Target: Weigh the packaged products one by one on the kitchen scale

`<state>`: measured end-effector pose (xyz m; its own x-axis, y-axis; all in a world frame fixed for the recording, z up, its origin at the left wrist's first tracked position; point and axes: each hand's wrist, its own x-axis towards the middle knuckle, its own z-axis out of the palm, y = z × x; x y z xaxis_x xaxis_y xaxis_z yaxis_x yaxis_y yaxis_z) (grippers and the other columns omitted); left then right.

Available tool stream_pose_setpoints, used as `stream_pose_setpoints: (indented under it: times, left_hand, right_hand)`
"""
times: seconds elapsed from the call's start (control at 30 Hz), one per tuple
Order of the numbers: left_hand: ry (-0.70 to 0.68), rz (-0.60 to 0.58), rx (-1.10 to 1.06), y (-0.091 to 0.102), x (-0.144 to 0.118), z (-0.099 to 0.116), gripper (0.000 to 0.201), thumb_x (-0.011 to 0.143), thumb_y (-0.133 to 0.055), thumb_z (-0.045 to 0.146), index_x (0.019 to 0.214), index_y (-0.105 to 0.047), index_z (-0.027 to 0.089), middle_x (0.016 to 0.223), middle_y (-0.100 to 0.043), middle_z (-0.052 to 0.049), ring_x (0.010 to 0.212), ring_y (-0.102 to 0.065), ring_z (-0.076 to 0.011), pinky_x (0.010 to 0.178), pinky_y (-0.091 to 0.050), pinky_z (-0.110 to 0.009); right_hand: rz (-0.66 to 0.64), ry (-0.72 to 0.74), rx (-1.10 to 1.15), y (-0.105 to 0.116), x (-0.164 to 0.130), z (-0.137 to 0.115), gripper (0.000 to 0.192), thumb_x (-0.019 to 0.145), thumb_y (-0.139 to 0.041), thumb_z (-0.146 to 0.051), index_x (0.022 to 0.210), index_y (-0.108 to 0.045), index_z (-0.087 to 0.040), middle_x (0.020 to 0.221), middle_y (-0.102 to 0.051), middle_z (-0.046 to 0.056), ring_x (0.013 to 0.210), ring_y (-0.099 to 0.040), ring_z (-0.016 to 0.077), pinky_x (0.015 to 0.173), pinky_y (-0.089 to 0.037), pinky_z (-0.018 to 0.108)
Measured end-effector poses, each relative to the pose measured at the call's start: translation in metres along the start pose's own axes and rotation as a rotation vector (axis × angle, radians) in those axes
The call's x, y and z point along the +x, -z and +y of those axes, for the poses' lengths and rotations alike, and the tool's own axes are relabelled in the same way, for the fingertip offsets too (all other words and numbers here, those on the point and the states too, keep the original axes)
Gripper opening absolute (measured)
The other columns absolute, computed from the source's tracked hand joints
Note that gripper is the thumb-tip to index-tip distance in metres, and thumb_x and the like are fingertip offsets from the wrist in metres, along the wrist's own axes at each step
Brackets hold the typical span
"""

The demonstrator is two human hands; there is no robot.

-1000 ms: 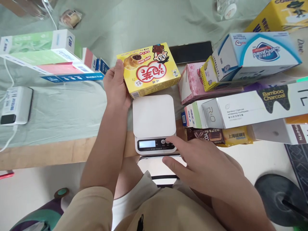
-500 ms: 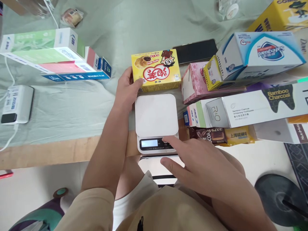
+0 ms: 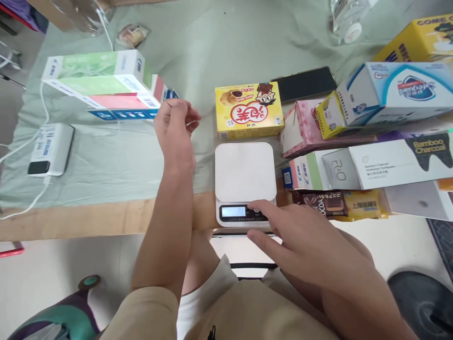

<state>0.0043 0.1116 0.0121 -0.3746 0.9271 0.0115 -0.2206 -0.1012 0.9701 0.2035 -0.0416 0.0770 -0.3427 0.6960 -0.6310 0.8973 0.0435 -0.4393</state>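
Note:
A white kitchen scale (image 3: pixel 245 172) stands at the table's near edge with nothing on its platform. My right hand (image 3: pixel 300 236) rests in front of it, the index fingertip on a button of its dark display panel. A yellow snack box (image 3: pixel 248 110) lies flat on the green cloth just behind the scale. My left hand (image 3: pixel 175 130) hovers to the left of that box, holding nothing, its fingers loosely curled and apart from the box.
Stacked toothpaste boxes (image 3: pixel 106 85) lie at the left, with a white power bank (image 3: pixel 49 148) and cable beyond. A heap of boxes (image 3: pixel 382 123), a black phone (image 3: pixel 306 82) and cocoa packets (image 3: pixel 329 204) crowd the right. A bottle (image 3: pixel 348 16) stands at the back.
My left hand set the yellow snack box down behind the scale, let go and drew back to the left. My right fingertip stayed on the scale's button panel.

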Motion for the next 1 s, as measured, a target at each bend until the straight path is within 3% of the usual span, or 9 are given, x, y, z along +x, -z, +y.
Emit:
stream_pose_setpoints:
  times: [0.17, 0.3, 0.4, 0.5, 0.6, 0.7, 0.77, 0.87, 1.0]
  left_hand:
    - [0.022, 0.067, -0.090, 0.032, -0.008, 0.017, 0.037, 0.100, -0.055, 0.013, 0.064, -0.057, 0.021, 0.063, -0.055, 0.000, 0.060, -0.053, -0.0091, 0.065, -0.044, -0.028]
    - [0.136, 0.143, -0.226, 0.055, -0.008, 0.025, 0.033, 0.097, -0.053, 0.022, 0.065, -0.061, 0.020, 0.068, -0.060, -0.002, 0.064, -0.058, -0.0106, 0.064, -0.046, -0.024]
    - [0.263, 0.181, -0.309, 0.068, -0.005, 0.031, 0.036, 0.100, -0.046, 0.038, 0.076, -0.065, 0.019, 0.087, -0.072, -0.005, 0.077, -0.068, -0.0139, 0.067, -0.048, -0.025]
    - [0.373, 0.173, -0.399, 0.081, 0.000, 0.037, 0.043, 0.101, -0.038, 0.048, 0.087, -0.068, 0.020, 0.116, -0.076, -0.007, 0.102, -0.072, -0.0182, 0.074, -0.049, -0.026]
    - [0.441, 0.199, -0.446, 0.093, 0.006, 0.043, 0.042, 0.099, -0.037, 0.049, 0.093, -0.067, 0.020, 0.128, -0.073, -0.008, 0.119, -0.070, -0.0219, 0.080, -0.050, -0.028]
    - [0.462, 0.231, -0.495, 0.104, 0.013, 0.048, 0.040, 0.097, -0.038, 0.050, 0.092, -0.065, 0.020, 0.130, -0.073, -0.009, 0.127, -0.068, -0.0237, 0.088, -0.052, -0.030]
    - [0.463, 0.226, -0.542, 0.108, 0.017, 0.050, 0.042, 0.097, -0.036, 0.050, 0.093, -0.065, 0.021, 0.134, -0.072, -0.008, 0.132, -0.066, -0.0239, 0.095, -0.052, -0.033]
    - [0.494, 0.203, -0.607, 0.110, 0.020, 0.052, 0.046, 0.100, -0.032, 0.049, 0.098, -0.068, 0.020, 0.139, -0.071, -0.007, 0.138, -0.063, -0.0245, 0.106, -0.051, -0.037]
    - [0.524, 0.204, -0.660, 0.109, 0.022, 0.053, 0.047, 0.102, -0.031, 0.047, 0.098, -0.068, 0.019, 0.137, -0.071, -0.007, 0.137, -0.063, -0.0250, 0.114, -0.047, -0.041]
  right_hand:
    - [0.145, 0.107, 0.151, -0.011, 0.009, -0.009, 0.044, 0.099, -0.044, -0.053, 0.126, -0.066, -0.027, 0.064, -0.061, -0.002, 0.061, -0.054, 0.0149, 0.060, -0.026, 0.027]
    - [0.286, 0.170, 0.276, -0.018, 0.022, -0.023, 0.035, 0.097, -0.050, -0.044, 0.118, -0.069, -0.024, 0.061, -0.056, -0.005, 0.055, -0.050, 0.0089, 0.058, -0.034, 0.025]
    - [0.375, 0.167, 0.289, -0.018, 0.036, -0.044, 0.032, 0.094, -0.052, -0.040, 0.114, -0.069, -0.022, 0.064, -0.058, -0.004, 0.058, -0.053, 0.0090, 0.058, -0.040, 0.024]
    - [0.455, 0.213, 0.278, -0.013, 0.056, -0.074, 0.031, 0.091, -0.055, -0.039, 0.111, -0.070, -0.021, 0.073, -0.063, -0.001, 0.065, -0.059, 0.0107, 0.061, -0.046, 0.024]
    - [0.571, 0.262, 0.241, 0.004, 0.090, -0.107, 0.032, 0.088, -0.058, -0.040, 0.111, -0.070, -0.021, 0.092, -0.069, 0.005, 0.079, -0.064, 0.0146, 0.068, -0.052, 0.028]
    - [0.744, 0.300, 0.170, 0.032, 0.140, -0.135, 0.035, 0.087, -0.058, -0.039, 0.116, -0.066, -0.021, 0.112, -0.069, 0.009, 0.102, -0.066, 0.0218, 0.087, -0.057, 0.039]
    - [0.840, 0.302, 0.059, 0.052, 0.177, -0.150, 0.042, 0.087, -0.059, -0.034, 0.127, -0.060, -0.021, 0.125, -0.065, 0.012, 0.123, -0.061, 0.0271, 0.106, -0.053, 0.049]
    - [0.861, 0.325, -0.105, 0.076, 0.224, -0.169, 0.062, 0.084, -0.065, -0.028, 0.142, -0.045, -0.022, 0.144, -0.052, 0.016, 0.144, -0.046, 0.0305, 0.123, -0.040, 0.053]
    - [0.828, 0.366, -0.174, 0.090, 0.261, -0.186, 0.063, 0.083, -0.065, -0.024, 0.142, -0.044, -0.025, 0.154, -0.045, 0.015, 0.140, -0.044, 0.0311, 0.121, -0.041, 0.055]
